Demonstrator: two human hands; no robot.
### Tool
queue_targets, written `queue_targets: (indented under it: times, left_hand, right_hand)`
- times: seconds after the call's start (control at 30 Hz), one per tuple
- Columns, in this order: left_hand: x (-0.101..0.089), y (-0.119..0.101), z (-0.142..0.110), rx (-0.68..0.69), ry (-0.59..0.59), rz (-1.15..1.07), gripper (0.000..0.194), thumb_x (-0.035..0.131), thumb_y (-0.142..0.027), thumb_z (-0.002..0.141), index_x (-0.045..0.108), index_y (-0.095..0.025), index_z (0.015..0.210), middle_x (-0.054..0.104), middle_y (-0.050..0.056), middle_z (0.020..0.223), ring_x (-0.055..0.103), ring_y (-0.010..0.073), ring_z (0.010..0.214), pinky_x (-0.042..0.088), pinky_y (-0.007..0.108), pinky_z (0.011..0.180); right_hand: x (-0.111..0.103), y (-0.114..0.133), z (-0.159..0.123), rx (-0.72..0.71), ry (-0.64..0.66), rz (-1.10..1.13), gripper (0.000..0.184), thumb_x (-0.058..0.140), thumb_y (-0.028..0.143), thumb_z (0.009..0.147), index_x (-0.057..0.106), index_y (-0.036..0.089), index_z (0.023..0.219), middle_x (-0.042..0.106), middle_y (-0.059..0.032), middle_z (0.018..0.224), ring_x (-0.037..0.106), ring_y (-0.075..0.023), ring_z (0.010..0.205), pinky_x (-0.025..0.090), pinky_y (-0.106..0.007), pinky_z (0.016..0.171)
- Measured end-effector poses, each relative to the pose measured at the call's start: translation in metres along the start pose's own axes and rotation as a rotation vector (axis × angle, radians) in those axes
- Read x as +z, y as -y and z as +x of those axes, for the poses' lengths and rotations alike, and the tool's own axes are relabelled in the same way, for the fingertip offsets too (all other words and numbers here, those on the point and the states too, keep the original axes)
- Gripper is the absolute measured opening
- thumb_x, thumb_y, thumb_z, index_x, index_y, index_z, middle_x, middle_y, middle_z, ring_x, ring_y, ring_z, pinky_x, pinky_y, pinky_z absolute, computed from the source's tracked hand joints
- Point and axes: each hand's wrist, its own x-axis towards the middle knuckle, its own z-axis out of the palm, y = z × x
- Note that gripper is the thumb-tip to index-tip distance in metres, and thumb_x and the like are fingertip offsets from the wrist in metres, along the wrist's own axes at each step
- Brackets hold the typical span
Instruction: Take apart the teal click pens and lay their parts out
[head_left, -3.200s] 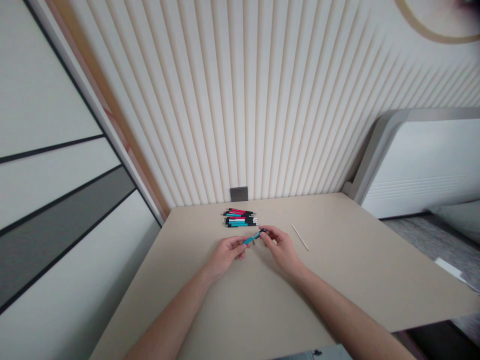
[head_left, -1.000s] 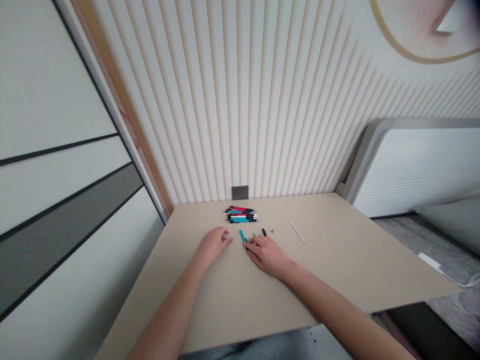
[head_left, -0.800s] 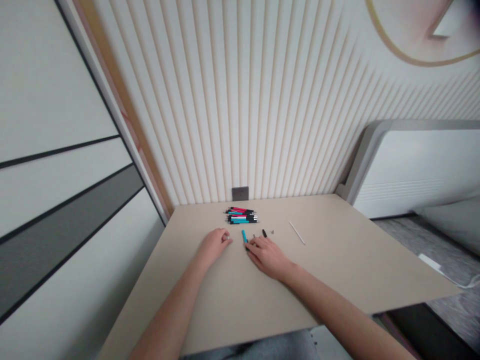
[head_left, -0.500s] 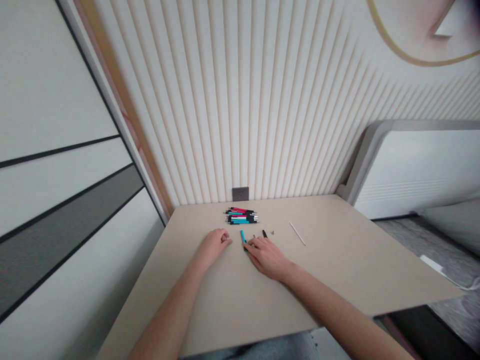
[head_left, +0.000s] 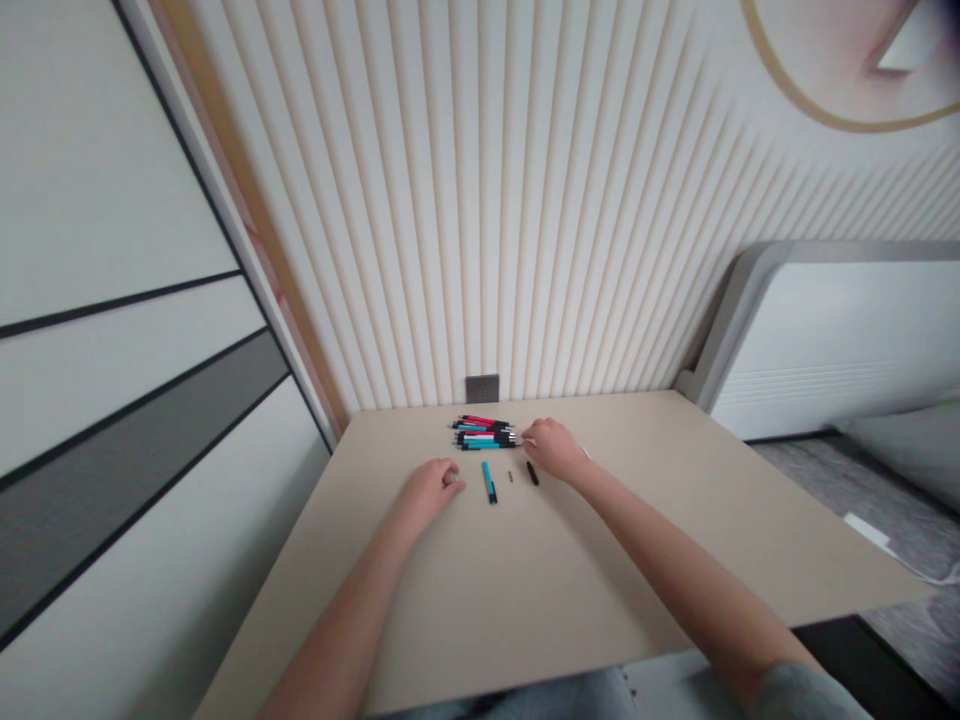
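My left hand (head_left: 436,484) rests on the table with its fingers curled closed; what they hold, if anything, is too small to name. My right hand (head_left: 553,447) reaches to the right end of a pile of pens (head_left: 484,436), mostly black, blue and red. Its fingers are drawn together by the pen tips, and what lies between them is unclear. Between the hands lie a blue pen barrel (head_left: 488,480) with a black end, a tiny dark piece like a spring (head_left: 511,476) and a short black pen part (head_left: 532,473). Behind my right wrist a thin white stick (head_left: 586,453) is mostly hidden.
The beige table (head_left: 465,600) meets a ribbed wall with a dark socket (head_left: 482,388). A white panelled cabinet (head_left: 112,400) stands at the left, and a bed headboard (head_left: 832,330) at the right.
My right hand has moved up and away from the blue pen barrel to the pile's right end. It uncovers the barrel and black part, and now covers much of the white stick. The left hand stays put.
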Motion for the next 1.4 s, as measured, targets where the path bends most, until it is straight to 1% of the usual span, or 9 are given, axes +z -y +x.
queue_targets:
  times: [0.2,0.43,0.6,0.83,0.93,1.0,1.07,1.2,1.4]
  left_hand:
    - [0.002,0.003,-0.002,0.031,-0.022,-0.014,0.017,0.065,-0.027,0.079,0.065,-0.017,0.093,0.065,0.003,0.079,0.060,0.0186,0.075,0.042,0.028,0.070]
    - [0.000,-0.002,-0.002,-0.026,-0.047,-0.073,0.026,0.059,-0.033,0.082,0.063,-0.017,0.102,0.064,0.001,0.075,0.059,0.0178,0.070,0.042,0.027,0.067]
    - [0.000,0.000,0.001,-0.079,-0.164,-0.097,0.030,0.051,-0.030,0.089,0.059,-0.014,0.113,0.066,0.004,0.081,0.059,0.0156,0.068,0.044,0.027,0.068]
    - [0.003,0.008,0.003,-0.008,-0.234,-0.018,0.025,0.049,-0.021,0.089,0.060,-0.014,0.111,0.064,0.005,0.087,0.061,0.0167,0.075,0.048,0.029,0.074]
    - [0.001,0.005,0.001,0.081,-0.305,0.028,0.032,0.049,-0.021,0.090,0.056,-0.016,0.122,0.061,0.008,0.103,0.061,0.0191,0.087,0.049,0.034,0.082]
    - [-0.001,0.000,0.000,0.160,-0.341,0.049,0.038,0.050,-0.022,0.091,0.051,-0.020,0.129,0.057,0.010,0.115,0.059,0.0208,0.099,0.048,0.037,0.089]
    - [-0.003,-0.007,-0.001,0.244,-0.352,0.060,0.037,0.050,-0.023,0.093,0.051,-0.022,0.129,0.055,0.009,0.118,0.057,0.0221,0.107,0.047,0.039,0.095]
    - [-0.004,-0.020,-0.002,0.375,-0.356,0.073,0.024,0.045,-0.023,0.096,0.061,-0.023,0.114,0.063,0.006,0.103,0.060,0.0205,0.096,0.049,0.037,0.088]
    - [-0.006,-0.026,-0.003,0.508,-0.405,0.074,0.024,0.044,-0.028,0.098,0.064,-0.020,0.107,0.066,0.007,0.096,0.061,0.0194,0.090,0.050,0.035,0.083]
  right_hand:
    - [0.007,-0.001,0.026,0.040,0.114,-0.016,0.022,0.055,0.024,0.087,0.074,0.016,0.093,0.072,-0.0145,0.098,0.065,-0.0233,0.090,0.044,-0.027,0.076]
    - [0.014,0.002,0.027,0.013,0.090,-0.028,0.024,0.052,0.026,0.089,0.072,0.014,0.094,0.070,-0.0160,0.102,0.064,-0.0253,0.098,0.043,-0.028,0.079]
    - [0.017,-0.002,0.022,-0.015,0.063,-0.016,0.027,0.048,0.029,0.093,0.072,0.017,0.094,0.071,-0.0125,0.101,0.065,-0.0238,0.095,0.043,-0.028,0.079]
    - [0.010,-0.004,0.019,-0.010,0.031,0.028,0.028,0.047,0.031,0.096,0.071,0.017,0.099,0.070,-0.0132,0.103,0.064,-0.0235,0.099,0.042,-0.028,0.082]
    - [0.001,-0.003,0.011,-0.024,-0.008,0.060,0.028,0.045,0.031,0.097,0.070,0.019,0.101,0.069,-0.0114,0.105,0.062,-0.0220,0.100,0.041,-0.027,0.085]
    - [-0.003,-0.003,-0.001,-0.057,-0.077,0.136,0.028,0.045,0.031,0.097,0.070,0.019,0.099,0.070,-0.0104,0.102,0.062,-0.0210,0.098,0.041,-0.027,0.085]
    - [-0.004,-0.003,-0.018,-0.103,-0.172,0.277,0.027,0.045,0.031,0.097,0.070,0.019,0.095,0.070,-0.0088,0.096,0.062,-0.0196,0.094,0.042,-0.027,0.083]
    - [0.008,-0.006,-0.051,-0.130,-0.303,0.597,0.028,0.044,0.035,0.096,0.068,0.019,0.091,0.069,-0.0059,0.090,0.061,-0.0173,0.083,0.043,-0.026,0.077]
    - [0.027,-0.006,-0.061,0.032,-0.253,0.874,0.041,0.038,0.041,0.096,0.062,0.017,0.072,0.060,-0.0005,0.063,0.052,-0.0136,0.059,0.037,-0.024,0.058]
